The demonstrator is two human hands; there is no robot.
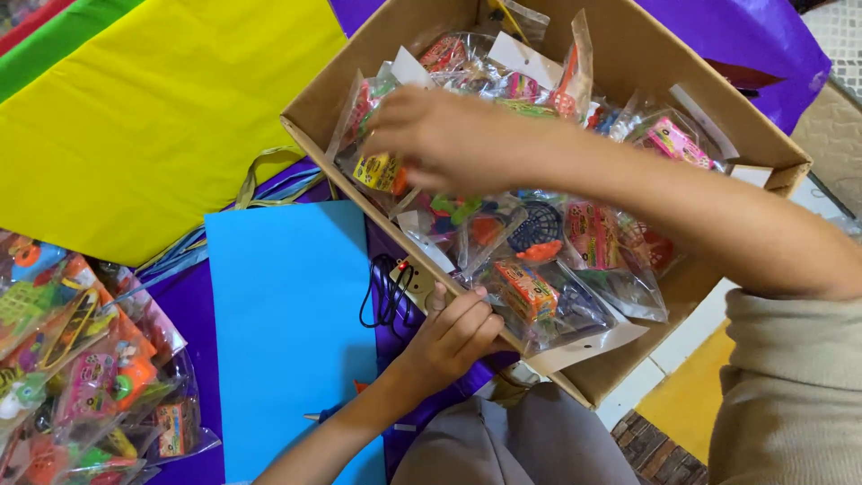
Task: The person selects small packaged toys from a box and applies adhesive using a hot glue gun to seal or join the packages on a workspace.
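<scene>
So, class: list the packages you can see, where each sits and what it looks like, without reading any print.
Cardboard box: upper centre, brown, open.
Clear toy packets: inside the box, colourful.
Yellow-orange packet: at the right hand, box's left end.
Loose toy packets: lower left pile.
Left hand: on the box's near wall.
</scene>
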